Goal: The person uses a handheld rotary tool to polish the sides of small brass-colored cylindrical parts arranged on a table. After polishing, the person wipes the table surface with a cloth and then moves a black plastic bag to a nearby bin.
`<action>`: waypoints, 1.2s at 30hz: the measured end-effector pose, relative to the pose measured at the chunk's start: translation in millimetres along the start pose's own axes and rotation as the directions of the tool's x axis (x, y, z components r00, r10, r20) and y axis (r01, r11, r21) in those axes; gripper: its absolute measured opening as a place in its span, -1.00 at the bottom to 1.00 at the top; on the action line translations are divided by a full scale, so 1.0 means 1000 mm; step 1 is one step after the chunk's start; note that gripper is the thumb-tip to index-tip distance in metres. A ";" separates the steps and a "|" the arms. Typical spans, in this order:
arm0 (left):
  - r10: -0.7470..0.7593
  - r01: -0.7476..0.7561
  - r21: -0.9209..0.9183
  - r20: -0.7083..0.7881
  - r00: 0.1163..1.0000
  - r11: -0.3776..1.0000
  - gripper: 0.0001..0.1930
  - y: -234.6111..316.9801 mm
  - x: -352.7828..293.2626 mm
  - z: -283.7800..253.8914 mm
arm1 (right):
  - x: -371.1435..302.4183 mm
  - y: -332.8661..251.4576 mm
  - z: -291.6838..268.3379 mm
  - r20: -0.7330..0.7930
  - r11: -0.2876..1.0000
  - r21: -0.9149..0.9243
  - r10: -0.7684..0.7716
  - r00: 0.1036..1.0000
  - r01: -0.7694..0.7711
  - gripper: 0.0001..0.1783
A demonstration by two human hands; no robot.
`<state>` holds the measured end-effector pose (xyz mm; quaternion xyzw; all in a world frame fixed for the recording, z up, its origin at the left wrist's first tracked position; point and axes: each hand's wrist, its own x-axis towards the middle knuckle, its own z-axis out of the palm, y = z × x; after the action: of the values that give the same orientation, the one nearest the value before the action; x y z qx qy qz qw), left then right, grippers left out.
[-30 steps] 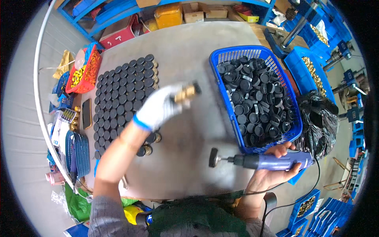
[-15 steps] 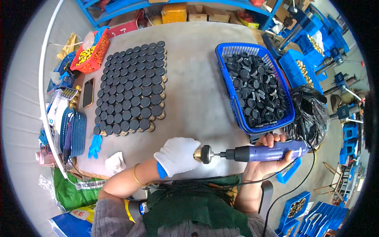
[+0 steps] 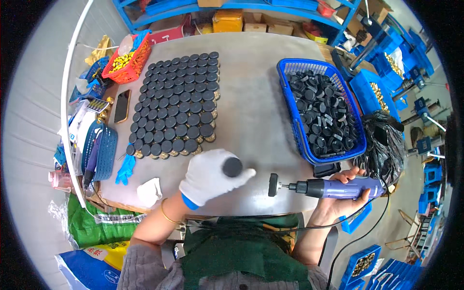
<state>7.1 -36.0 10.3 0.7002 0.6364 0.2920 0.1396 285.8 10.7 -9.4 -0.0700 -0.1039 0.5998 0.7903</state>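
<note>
- Resting along the far left of the grey desk (image 3: 246,96) are a red basket (image 3: 126,76) with yellow pieces in it, a dark phone (image 3: 122,106) lying flat, and, nearer the person, a dark blue basket (image 3: 108,154) with a slim purple tool (image 3: 92,162) upright against it.
- Near the desk's front edge lie a blue glove (image 3: 125,169) and a crumpled white cloth (image 3: 149,192).
- Next come tight rows of black-capped pieces (image 3: 194,119), standing upright, brassy sides showing along the edge.
- Just in front of those rows, the left hand (image 3: 208,176) wears a white glove with a blue cuff. Its grip is closed around one black-topped piece (image 3: 232,167), whose round top faces up toward the camera; the thumb points right.
- Farther right, a blue basket (image 3: 333,158) is heaped with loose black caps (image 3: 326,118).
- In front of that basket, the right hand (image 3: 340,203), ungloved, has its grip wrapped around a purple power tool (image 3: 348,188). The tool lies level, its round black head (image 3: 273,185) pointing left toward the gloved hand, apart from the piece.
- At the far right are a blue bin (image 3: 362,87) of brassy parts and a black plastic bag (image 3: 384,142).
</note>
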 end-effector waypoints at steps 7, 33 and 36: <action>0.087 0.384 -0.498 0.690 0.719 0.777 -0.70 -0.002 -0.015 0.009 | -0.003 0.011 0.000 -0.047 0.998 0.015 0.067 0.997 -0.066 -0.52; -0.056 -0.050 0.480 0.204 0.977 0.876 -0.79 -0.063 0.005 0.001 | -0.027 0.031 -0.002 0.045 0.986 -0.148 0.083 0.996 -0.075 -0.52; 0.018 -0.079 0.506 0.124 0.992 0.859 -0.83 -0.066 0.005 0.002 | -0.030 0.029 -0.003 0.001 0.969 -0.229 0.099 0.995 -0.096 -0.49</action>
<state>-45.1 -20.4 -27.7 0.7436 0.6639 0.0759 -0.0216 251.3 -10.5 -21.9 -0.1617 -0.1735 0.6223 0.7460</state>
